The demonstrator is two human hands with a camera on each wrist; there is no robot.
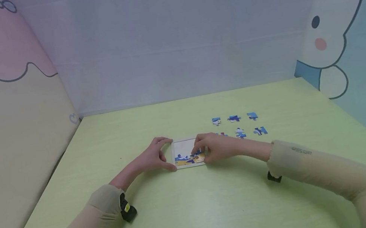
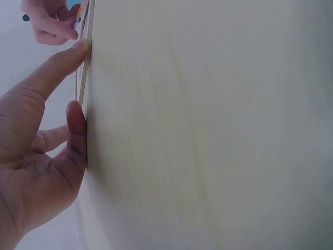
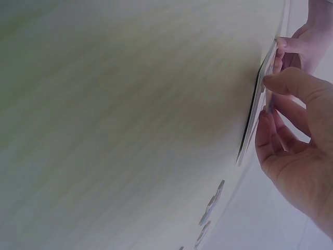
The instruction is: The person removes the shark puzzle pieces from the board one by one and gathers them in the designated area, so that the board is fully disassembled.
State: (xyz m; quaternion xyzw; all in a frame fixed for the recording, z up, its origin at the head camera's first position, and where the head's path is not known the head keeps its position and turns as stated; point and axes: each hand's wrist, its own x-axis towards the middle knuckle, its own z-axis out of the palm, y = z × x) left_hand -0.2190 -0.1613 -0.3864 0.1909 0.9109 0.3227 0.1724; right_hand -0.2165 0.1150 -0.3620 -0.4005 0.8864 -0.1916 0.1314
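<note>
The puzzle piece [image 3: 269, 99] may bump the joined pieces [image 1: 183, 161] and push them apart, if the right hand [image 1: 218, 146] sets it down crooked or too hard; the white tray [image 1: 190, 166], flat on the table [image 1: 197, 210] between both hands, could slide if the left hand [image 1: 154, 156] lets go; a careless lift could knock the loose pieces [image 1: 252, 116] on the far right. The left hand stretches wide, holding the tray's two left corners; the right hand bends over the tray's right side, fingers narrow, seeming to pinch the piece.
</note>
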